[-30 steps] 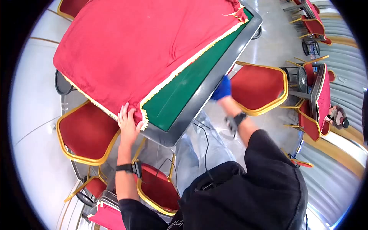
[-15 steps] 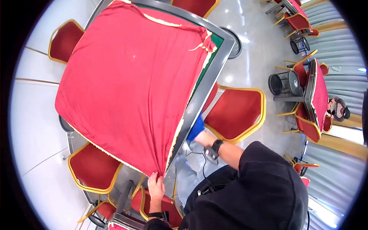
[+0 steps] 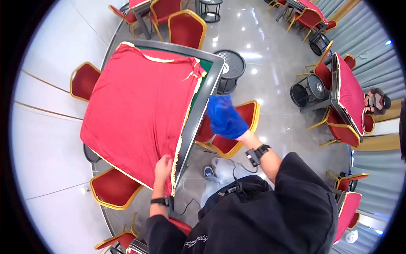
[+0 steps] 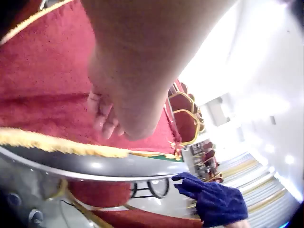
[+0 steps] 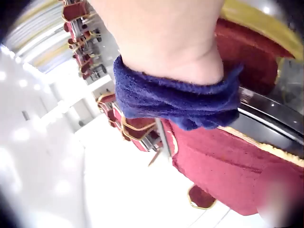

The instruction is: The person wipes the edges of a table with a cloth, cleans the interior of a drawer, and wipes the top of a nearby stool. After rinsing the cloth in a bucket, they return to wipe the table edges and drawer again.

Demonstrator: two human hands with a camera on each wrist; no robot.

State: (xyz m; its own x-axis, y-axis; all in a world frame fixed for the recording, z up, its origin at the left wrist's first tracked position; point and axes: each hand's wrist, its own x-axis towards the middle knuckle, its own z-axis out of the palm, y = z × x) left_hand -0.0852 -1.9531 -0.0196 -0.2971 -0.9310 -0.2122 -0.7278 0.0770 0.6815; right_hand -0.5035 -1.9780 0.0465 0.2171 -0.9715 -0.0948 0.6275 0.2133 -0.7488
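A red tablecloth (image 3: 131, 106) with a yellow fringe covers most of a dark-rimmed table with a green top (image 3: 206, 65). Over its near corner is my left hand (image 3: 163, 168). In the left wrist view its fingers (image 4: 108, 126) are loosely bent above the red fabric, just inside the fringe (image 4: 57, 144), with no fold between them. My right hand is hidden inside a blue fuzzy cloth (image 3: 226, 117), which wraps it up to the wrist like a mitt. It is raised beside the table's right rim (image 3: 196, 110); the cloth hides how its fingers lie.
Red chairs with gold frames, such as one on the right (image 3: 239, 127) and one at left (image 3: 114, 188), stand close round the table. A black round side stand (image 3: 230, 63) is by the far right corner. Another covered table (image 3: 349, 93) with a person (image 3: 376, 101) is farther right.
The red tablecloth was drawn toward the near corner, covering more green. My left hand has let go of its corner. My right hand rose from the table's side rim, and the view pulled back.
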